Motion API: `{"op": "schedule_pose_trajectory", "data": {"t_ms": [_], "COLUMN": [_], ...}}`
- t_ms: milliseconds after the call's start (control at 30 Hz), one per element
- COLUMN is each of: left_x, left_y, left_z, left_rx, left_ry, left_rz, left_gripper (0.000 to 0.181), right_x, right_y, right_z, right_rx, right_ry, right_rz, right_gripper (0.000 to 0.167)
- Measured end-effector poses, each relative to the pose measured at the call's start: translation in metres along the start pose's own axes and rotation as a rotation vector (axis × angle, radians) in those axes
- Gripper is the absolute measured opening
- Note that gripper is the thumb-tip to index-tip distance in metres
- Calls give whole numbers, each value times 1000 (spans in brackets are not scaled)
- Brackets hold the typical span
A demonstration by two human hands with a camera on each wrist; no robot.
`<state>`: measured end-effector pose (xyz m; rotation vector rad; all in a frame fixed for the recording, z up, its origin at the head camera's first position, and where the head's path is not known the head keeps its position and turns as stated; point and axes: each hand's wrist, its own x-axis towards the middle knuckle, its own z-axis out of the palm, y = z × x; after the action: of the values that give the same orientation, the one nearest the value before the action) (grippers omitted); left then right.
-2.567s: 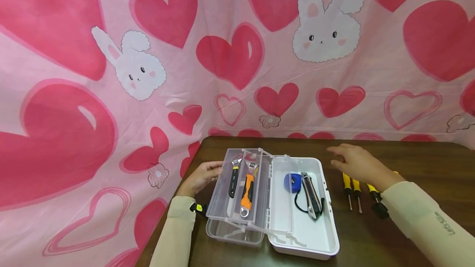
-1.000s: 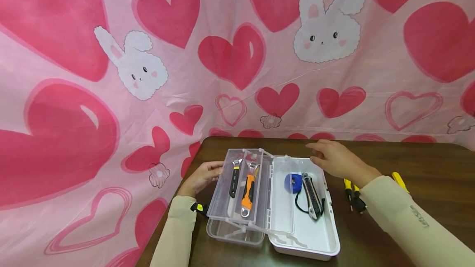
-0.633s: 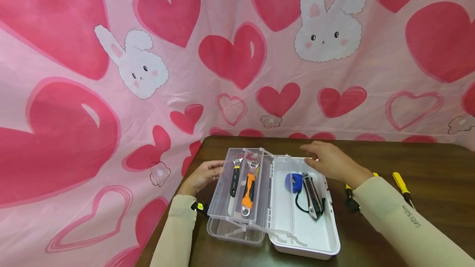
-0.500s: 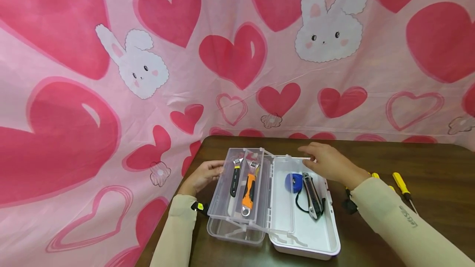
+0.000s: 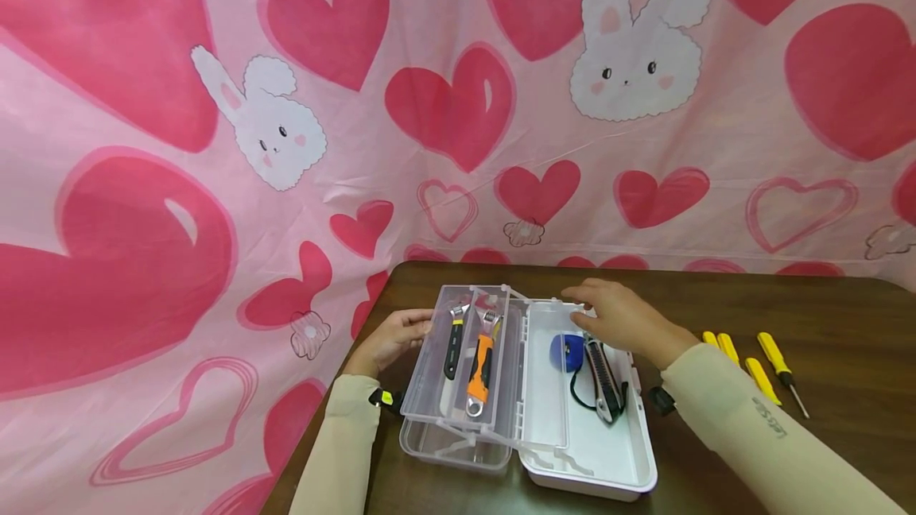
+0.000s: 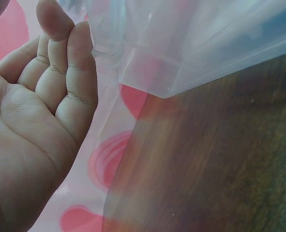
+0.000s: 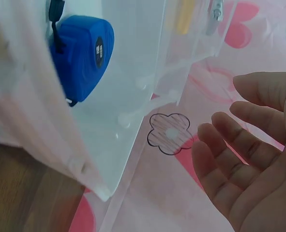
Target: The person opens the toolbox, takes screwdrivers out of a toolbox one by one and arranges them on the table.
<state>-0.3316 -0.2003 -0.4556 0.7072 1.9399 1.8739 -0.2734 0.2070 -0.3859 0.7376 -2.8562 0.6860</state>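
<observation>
A white toolbox point(image 5: 615, 467) stands open, its clear lid and tray point(image 5: 422, 388) folded out to the left. My left hand point(image 5: 390, 342) is at the tray's left side, fingertips touching or nearly touching its edge; in the left wrist view its fingers are loosely bent beside the plastic. Over the box's far end hovers my right hand point(image 5: 624, 318), fingers spread and relaxed, holding nothing. Inside the box lie a blue tape measure point(image 5: 568, 353) and a grey utility knife point(image 5: 603, 381), its top partly behind the right hand. The tray shows a black adjustable wrench point(image 5: 453, 350) and an orange-handled adjustable wrench point(image 5: 479, 368).
Several yellow-handled screwdrivers point(image 5: 773, 352) lie on the brown wooden table point(image 5: 851, 316) right of the box, some partly hidden by the right sleeve. A pink heart-patterned cloth point(image 5: 501, 133) hangs behind and to the left of the table.
My right hand has moved left from above the screwdrivers to over the box's far end, uncovering some of the yellow handles. The left hand, box and tools have stayed put.
</observation>
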Motion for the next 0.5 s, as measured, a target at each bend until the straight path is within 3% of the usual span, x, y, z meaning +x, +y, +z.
{"op": "schedule_pose_trajectory", "data": {"t_ms": [500], "left_x": [-1], "left_y": [2], "left_z": [2], "left_rx": [3], "left_ry": [4], "left_rz": [-9], "left_gripper": [50], "right_x": [9], "right_y": [-17], "right_z": [11], "right_rx": [53], "right_ry": [-52], "right_rz": [13], "right_gripper": [46]}}
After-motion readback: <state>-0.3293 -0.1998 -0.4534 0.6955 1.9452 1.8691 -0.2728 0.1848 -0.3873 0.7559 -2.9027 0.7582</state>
